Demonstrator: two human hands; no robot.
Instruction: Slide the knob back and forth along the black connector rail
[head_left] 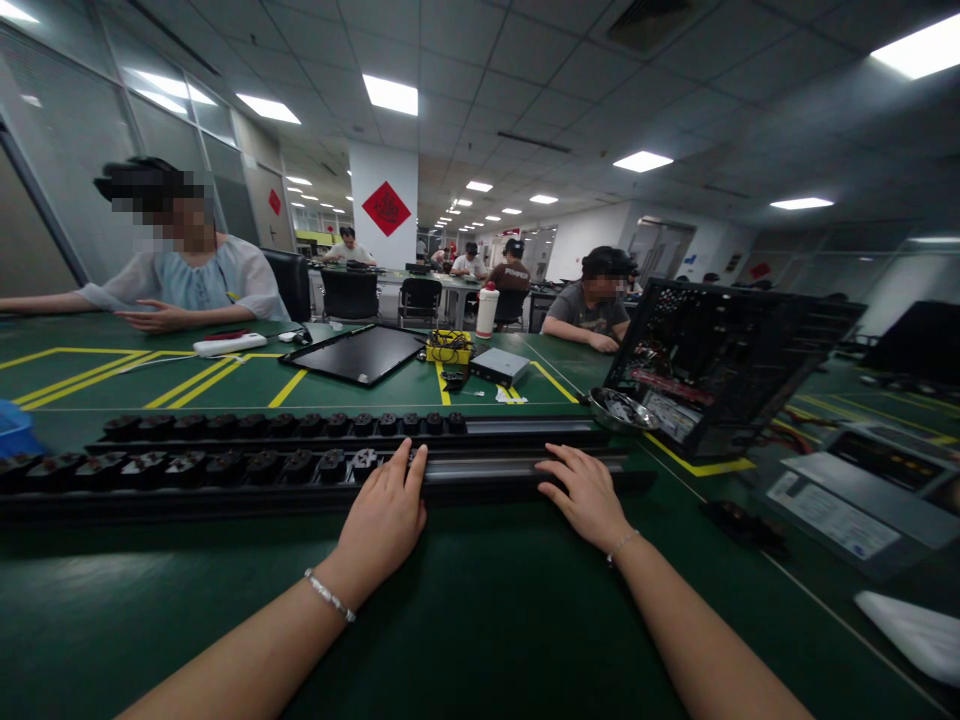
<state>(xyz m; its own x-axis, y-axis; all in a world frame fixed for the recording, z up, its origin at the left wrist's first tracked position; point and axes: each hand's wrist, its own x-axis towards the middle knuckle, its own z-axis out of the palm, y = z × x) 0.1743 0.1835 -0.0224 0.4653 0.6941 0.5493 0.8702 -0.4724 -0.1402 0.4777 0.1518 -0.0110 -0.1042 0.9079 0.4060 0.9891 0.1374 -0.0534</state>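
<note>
Two long black rails (487, 485) lie side by side across the green table, each with a row of black socket-like modules (262, 467) along its left part. My left hand (386, 510) rests on the nearer rail at the right end of its row, fingers stretched out. Beside its fingertips is a lighter grey module (364, 460); whether another one is under the fingers is hidden. Farther right, my right hand (585, 495) lies over the same rail with its fingers spread. The bare channel of the rail shows between my hands.
An open computer case (705, 360) stands at the right, with a metal bowl (622, 410) of small parts beside it. A power supply (855, 500) sits nearer. Behind the rails are a dark panel (360, 352), a grey drive (499, 366) and a yellow box (448, 347). Co-workers sit across the table.
</note>
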